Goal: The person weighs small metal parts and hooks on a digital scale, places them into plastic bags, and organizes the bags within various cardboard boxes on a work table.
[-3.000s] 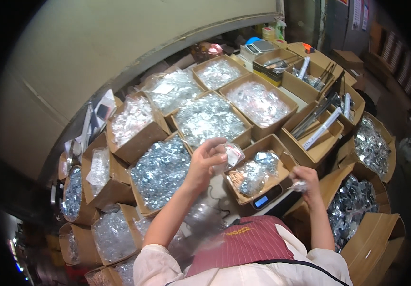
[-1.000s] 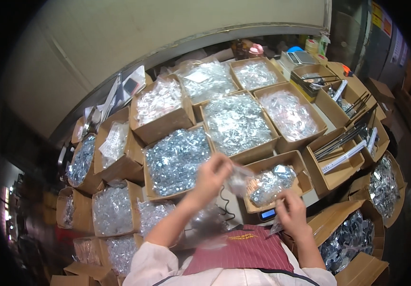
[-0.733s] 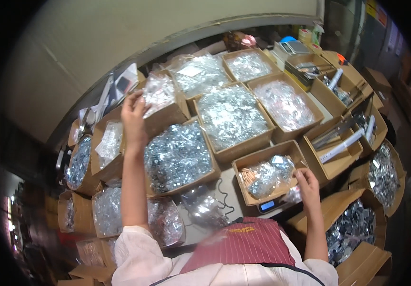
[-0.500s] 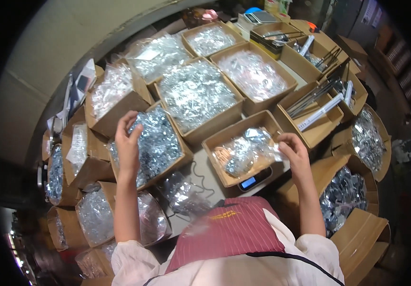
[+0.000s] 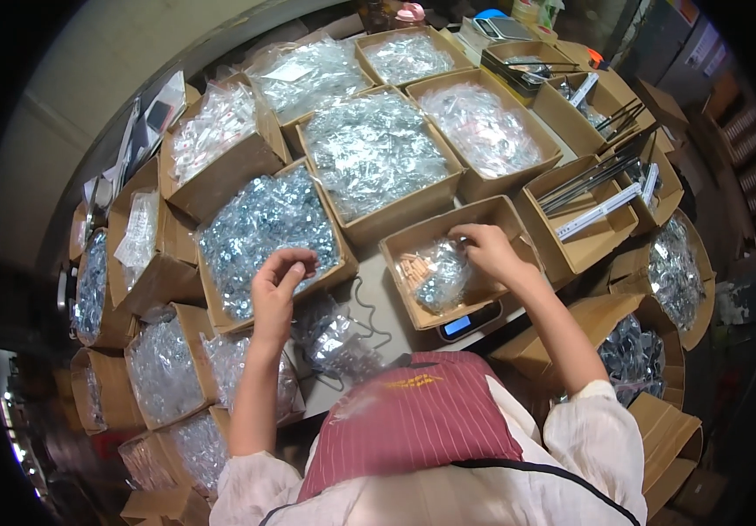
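While the left hand [image 5: 280,285] hovers with curled, empty fingers over a cardboard box of small metal parts [image 5: 259,232], the right hand [image 5: 487,250] pinches a clear bag of hardware [image 5: 437,273] inside the box on the digital scale [image 5: 468,323]. Surrounding cartons hold bagged fittings; one box holds long rods [image 5: 590,195]. Half a second earlier, the left hand lay flatter on the parts. Boxes crowd the worktop [image 5: 376,302].

I count two hands: left hand [image 5: 278,285], right hand [image 5: 486,250]. One scale [image 5: 470,323], one box [image 5: 413,241] on it.
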A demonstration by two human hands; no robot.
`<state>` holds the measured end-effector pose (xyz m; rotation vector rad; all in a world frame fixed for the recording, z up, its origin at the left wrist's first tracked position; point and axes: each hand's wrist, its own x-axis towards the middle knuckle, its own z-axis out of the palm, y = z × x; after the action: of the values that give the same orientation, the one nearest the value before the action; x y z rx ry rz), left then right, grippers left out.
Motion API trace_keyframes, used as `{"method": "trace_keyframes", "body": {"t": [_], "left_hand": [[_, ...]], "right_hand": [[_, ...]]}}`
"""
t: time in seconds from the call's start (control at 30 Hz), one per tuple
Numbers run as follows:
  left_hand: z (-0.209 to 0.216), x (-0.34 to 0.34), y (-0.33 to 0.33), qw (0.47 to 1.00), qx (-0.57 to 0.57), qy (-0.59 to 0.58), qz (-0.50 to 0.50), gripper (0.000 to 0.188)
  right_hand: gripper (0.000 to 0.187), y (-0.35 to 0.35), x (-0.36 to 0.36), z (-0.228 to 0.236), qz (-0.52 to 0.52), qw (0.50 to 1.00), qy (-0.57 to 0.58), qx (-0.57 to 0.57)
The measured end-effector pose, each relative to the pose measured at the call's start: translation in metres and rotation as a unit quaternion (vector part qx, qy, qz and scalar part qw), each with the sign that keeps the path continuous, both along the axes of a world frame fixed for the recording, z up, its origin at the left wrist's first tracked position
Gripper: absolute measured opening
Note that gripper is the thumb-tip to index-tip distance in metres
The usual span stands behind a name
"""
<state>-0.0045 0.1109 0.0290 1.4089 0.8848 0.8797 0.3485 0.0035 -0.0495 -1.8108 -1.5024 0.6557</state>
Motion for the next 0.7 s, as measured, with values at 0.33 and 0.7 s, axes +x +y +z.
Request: {"method": "trace_keyframes", "body": {"t": [0.33, 0.7], "left_hand": [[-0.012, -0.027, -0.024, 0.998, -0.054, 0.015, 0.037, 0.024], [-0.014, -0.012, -0.037, 0.989, -0.11, -0.03, 0.093, 0.045]], "right_hand": [[0.023, 0.033, -0.001, 0.011, 0.133, 0.969, -0.131, -0.162], [0.009, 0.011, 0.021, 0.015, 0.075, 0.95, 0.286, -0.099]]}}
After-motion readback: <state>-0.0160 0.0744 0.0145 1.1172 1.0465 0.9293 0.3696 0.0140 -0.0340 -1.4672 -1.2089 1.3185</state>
